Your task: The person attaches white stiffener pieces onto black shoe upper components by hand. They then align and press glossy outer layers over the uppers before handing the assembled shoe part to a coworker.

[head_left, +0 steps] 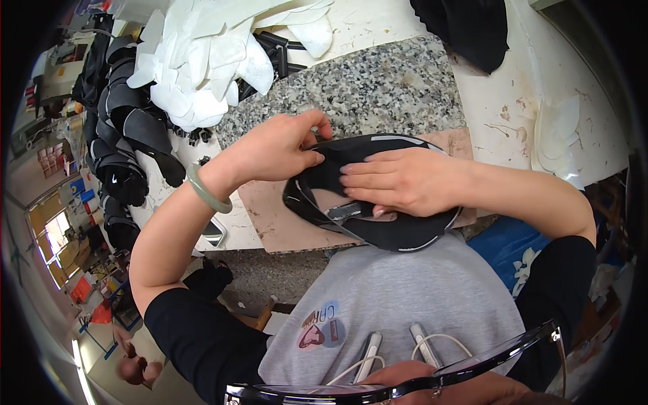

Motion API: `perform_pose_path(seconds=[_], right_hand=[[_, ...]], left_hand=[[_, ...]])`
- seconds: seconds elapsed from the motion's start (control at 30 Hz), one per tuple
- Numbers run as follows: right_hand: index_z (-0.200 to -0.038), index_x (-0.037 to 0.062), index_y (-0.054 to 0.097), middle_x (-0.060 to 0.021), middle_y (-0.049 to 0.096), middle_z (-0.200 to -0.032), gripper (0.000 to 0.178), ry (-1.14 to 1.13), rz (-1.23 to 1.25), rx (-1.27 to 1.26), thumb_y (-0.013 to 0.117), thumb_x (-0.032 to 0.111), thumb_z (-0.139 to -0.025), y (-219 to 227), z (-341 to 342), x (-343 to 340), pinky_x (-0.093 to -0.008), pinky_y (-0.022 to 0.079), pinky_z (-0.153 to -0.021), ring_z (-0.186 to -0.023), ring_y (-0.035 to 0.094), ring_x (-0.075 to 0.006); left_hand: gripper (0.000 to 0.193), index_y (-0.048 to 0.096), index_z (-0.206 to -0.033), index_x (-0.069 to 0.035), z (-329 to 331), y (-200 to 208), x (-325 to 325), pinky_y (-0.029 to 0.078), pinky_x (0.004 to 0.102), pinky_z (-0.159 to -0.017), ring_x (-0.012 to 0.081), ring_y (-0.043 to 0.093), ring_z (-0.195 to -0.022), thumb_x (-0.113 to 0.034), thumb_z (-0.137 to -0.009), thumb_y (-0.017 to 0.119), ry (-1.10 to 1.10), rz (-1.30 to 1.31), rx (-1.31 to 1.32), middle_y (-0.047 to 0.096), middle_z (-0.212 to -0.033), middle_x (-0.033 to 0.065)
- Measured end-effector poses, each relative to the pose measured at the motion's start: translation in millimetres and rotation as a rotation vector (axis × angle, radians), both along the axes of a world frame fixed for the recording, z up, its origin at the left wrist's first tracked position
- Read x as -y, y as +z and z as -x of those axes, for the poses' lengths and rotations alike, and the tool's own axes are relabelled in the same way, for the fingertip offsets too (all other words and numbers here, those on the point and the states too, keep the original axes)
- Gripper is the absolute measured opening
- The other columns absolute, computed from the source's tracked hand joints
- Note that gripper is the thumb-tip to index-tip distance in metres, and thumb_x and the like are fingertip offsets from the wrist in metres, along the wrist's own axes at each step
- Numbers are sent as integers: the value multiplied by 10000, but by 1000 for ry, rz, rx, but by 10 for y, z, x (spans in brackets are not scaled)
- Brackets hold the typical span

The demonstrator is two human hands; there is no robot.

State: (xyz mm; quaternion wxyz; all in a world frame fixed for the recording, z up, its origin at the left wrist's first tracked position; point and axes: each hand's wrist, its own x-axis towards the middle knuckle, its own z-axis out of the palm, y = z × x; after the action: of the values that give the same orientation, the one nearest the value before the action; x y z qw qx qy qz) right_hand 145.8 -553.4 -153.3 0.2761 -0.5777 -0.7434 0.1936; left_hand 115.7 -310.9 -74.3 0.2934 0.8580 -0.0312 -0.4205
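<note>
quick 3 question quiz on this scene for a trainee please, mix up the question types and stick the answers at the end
1. Which hand has the green bangle at its wrist?

2. True or false: the right hand is on the black piece.

3. What colour is the heap of thin pieces next to the speckled grey slab, towards the upper left?
a) blue
b) white
c) red

Key: 1. the left hand; 2. true; 3. b
</note>
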Motion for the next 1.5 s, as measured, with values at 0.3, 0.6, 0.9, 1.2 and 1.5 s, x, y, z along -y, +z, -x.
perform_pose_path(seconds=[0.3,0.6,0.9,1.2,1.5], right_hand=[[-1412,33,376,-101,354,-1488,747,25,-57,76,432,567,-893,-74,-66,-47,-374,205,-1157,-1408,268,-193],[-1382,65,436,-79,378,-1477,695,-123,-14,149,458,552,-887,-9,-33,101,-387,222,-1147,-1396,294,-160],[-950,35,579,-105,506,-963,285,-580,-179,-299,730,98,-717,108,29,-101,-385,445,-786,-910,506,-295],[-896,71,602,-85,516,-956,275,-551,-52,-247,759,105,-672,85,-22,-264,-378,431,-803,-930,502,-282],[-758,63,527,-64,538,-817,110,-386,-195,262,560,163,-726,186,213,-156,-319,417,-725,-808,529,-211]], left_hand=[[304,482,-1071,-29,122,-48,-112,442,364,-628,292,589,-667,-81,-831,661,-13,38,59,611,-698,122],[399,519,-1034,-41,39,-72,107,458,383,-620,320,614,-699,-144,-736,764,-245,-105,256,619,-719,120],[402,553,-1019,-24,102,-44,198,442,313,-592,182,524,-608,-169,-728,790,20,116,113,555,-665,56],[277,594,-1060,25,147,-180,67,458,290,-567,85,561,-629,-175,-871,630,357,251,-200,620,-666,44],[183,502,-1033,-31,286,-222,152,472,354,-573,254,617,-619,-82,-869,565,80,104,328,632,-702,117]])
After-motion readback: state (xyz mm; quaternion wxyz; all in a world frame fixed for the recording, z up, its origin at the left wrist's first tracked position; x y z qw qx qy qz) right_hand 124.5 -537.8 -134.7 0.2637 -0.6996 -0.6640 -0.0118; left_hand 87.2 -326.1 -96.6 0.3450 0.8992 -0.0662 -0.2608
